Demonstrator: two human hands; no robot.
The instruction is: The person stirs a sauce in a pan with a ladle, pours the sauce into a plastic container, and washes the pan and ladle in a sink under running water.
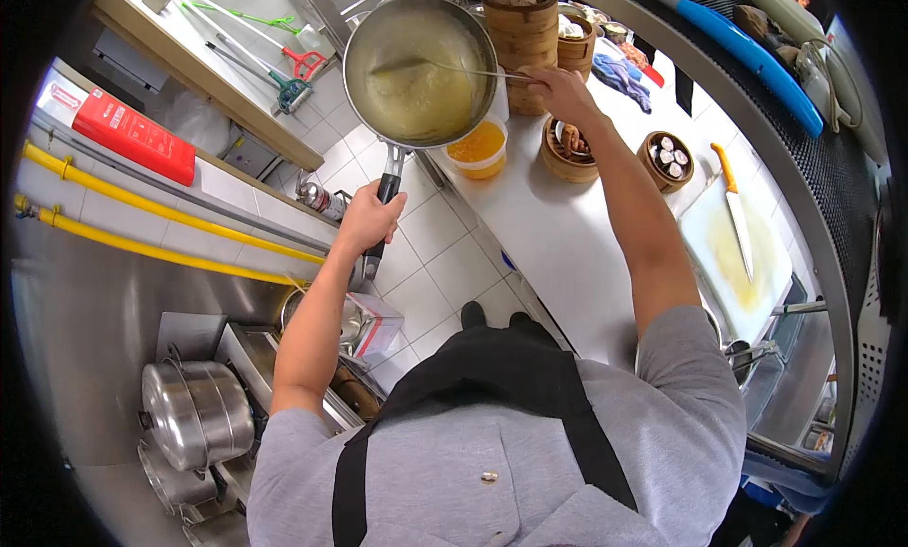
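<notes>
My left hand (371, 218) is wrapped round the black handle of a frying pan (416, 112), which I hold up over the floor and the counter's far left corner. Pale yellow liquid covers the pan's bottom. With my right hand (560, 93) I grip the thin metal handle of a spoon (454, 69), whose head lies in the liquid. Just below the pan's right side, a clear plastic tub (478, 150) of orange contents stands on the counter. Bamboo steamers (522, 36) are stacked behind my right hand, and another steamer (570, 155) with brown food sits below my right wrist.
On the white counter (567, 235) is a small steamer (666, 159) with round pieces. A knife (740, 230) lies on a cutting board (728, 273) at the right. A metal shelf overhangs the right side. Steel pots (199, 415) and yellow pipes (170, 211) are at the left.
</notes>
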